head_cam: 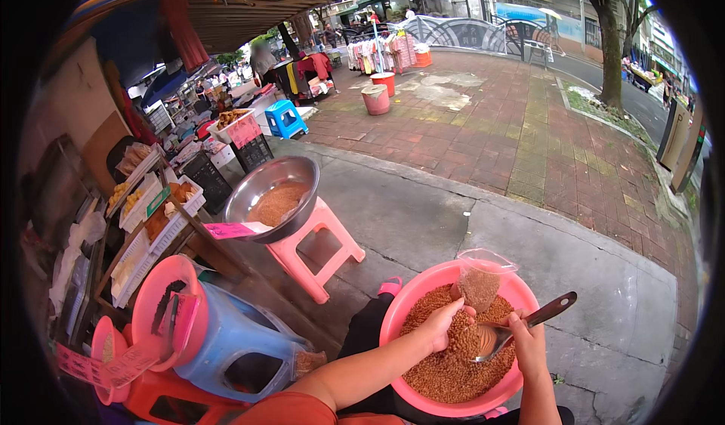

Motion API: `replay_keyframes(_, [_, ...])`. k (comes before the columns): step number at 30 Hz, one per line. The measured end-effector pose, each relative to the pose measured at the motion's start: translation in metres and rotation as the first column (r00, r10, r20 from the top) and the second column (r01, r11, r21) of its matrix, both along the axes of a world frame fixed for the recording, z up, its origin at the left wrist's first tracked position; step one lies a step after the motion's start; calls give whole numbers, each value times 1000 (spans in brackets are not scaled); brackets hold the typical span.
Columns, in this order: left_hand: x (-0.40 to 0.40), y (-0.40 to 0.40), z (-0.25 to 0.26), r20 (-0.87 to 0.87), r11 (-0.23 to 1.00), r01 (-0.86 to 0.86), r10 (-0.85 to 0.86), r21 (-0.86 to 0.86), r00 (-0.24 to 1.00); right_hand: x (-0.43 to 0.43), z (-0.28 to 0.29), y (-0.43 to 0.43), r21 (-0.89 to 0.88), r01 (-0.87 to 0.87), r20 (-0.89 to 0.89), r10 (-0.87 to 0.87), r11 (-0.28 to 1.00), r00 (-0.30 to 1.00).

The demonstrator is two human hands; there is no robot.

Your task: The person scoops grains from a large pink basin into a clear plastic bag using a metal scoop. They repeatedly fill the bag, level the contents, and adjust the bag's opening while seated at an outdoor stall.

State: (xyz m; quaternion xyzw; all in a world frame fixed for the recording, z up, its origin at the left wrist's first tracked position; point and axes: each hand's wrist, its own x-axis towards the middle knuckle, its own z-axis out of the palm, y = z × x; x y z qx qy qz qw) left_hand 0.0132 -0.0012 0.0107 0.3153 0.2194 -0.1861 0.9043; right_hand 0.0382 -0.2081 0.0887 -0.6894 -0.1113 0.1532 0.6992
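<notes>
In front of me a pink plastic basin (391,320) holds a mass of brown grains (447,377). My right hand (524,337) grips a metal serving spoon with a dark handle (552,307), its bowl down among the grains. My left hand (439,324) is over the basin with its palm turned toward the spoon. Its thumb and fingertips are at the lower side of a clear plastic bag (480,289), which contains finer brown grains and stands with its mouth wide. Whether those fingers grip the bag or grains is hidden.
A steel bowl (308,178) of reddish grains rests on a pink stool (325,249) ahead. To the left, a pink bucket (170,275) tops a blue stool (238,334), beside handwritten pink signs (107,362). Food trays (158,238) line the stall. Brick pavement (481,136) lies beyond.
</notes>
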Motion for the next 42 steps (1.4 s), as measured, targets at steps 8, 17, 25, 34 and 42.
replay_keyframes(8, [0,-7,18,-124,994,99,-94,37,988,-7,0,-4,-70,226,472,-167,972,866])
replay_keyframes(17, [3,-2,8,24,994,-108,108,26,994,-4,-27,-13,-581,-142,240,335,802,911])
replay_keyframes(25, [2,-5,16,-36,987,-127,132,102,991,6,-2,-6,-140,-184,-209,153,973,966])
replay_keyframes(34, [1,-12,21,-110,995,-84,90,54,990,-5,-2,0,126,103,204,-128,987,971])
replay_keyframes(42, [1,0,3,57,998,-62,61,23,997,7,-10,-16,-478,88,362,105,874,926])
